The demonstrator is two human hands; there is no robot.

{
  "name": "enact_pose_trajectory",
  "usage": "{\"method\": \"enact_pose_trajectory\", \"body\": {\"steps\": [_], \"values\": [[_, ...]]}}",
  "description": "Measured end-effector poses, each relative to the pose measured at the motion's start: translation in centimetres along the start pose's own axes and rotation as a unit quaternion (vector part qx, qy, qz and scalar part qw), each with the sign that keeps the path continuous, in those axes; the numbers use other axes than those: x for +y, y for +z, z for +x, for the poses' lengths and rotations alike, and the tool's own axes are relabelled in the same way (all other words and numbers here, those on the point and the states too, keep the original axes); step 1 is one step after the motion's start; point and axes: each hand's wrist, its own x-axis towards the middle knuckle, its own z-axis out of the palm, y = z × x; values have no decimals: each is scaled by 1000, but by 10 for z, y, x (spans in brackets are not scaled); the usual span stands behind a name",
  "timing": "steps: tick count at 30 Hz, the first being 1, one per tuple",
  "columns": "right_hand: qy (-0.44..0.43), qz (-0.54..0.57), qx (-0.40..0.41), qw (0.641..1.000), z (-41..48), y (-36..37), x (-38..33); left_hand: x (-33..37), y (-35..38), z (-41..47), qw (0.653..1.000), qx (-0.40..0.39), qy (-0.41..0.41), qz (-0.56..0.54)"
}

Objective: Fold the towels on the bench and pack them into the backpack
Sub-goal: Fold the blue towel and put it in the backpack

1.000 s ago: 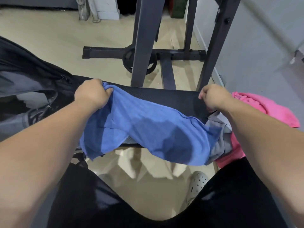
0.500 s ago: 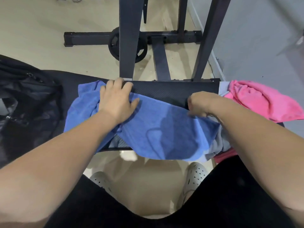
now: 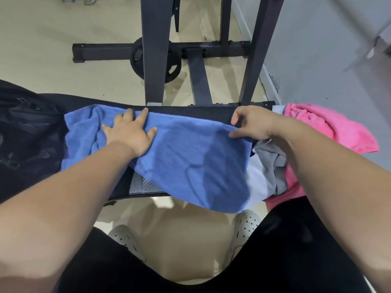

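partly under the blue towel, the bench barely shows

Left hand flat, fingers spread, palm down; right hand loosely pinching, both forearms extended

Little free desk.
My blue towel covers the middle; backpack blocks the left end, pink towel the right.
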Motion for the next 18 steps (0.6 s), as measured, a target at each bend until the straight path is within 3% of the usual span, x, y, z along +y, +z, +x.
{"method": "enact_pose_trajectory", "body": {"steps": [3, 5, 8, 13, 18], "values": [[38, -7, -34, 999, 2, 1, 11, 3, -7, 4, 999, 39, -3, 18], [63, 17, 9, 998, 5, 4, 15, 11, -8, 2, 995, 95, 34, 27], [99, 146, 80, 981, 11, 7, 18, 24, -7, 0, 988, 139, 66, 4], [119, 182, 82, 973, 33, -6, 14, 34, -25, 16, 980, 187, 66, -28], [130, 248, 246, 928, 70, -27, 2, 29, -49, 42, 969, 227, 22, -90]]}}
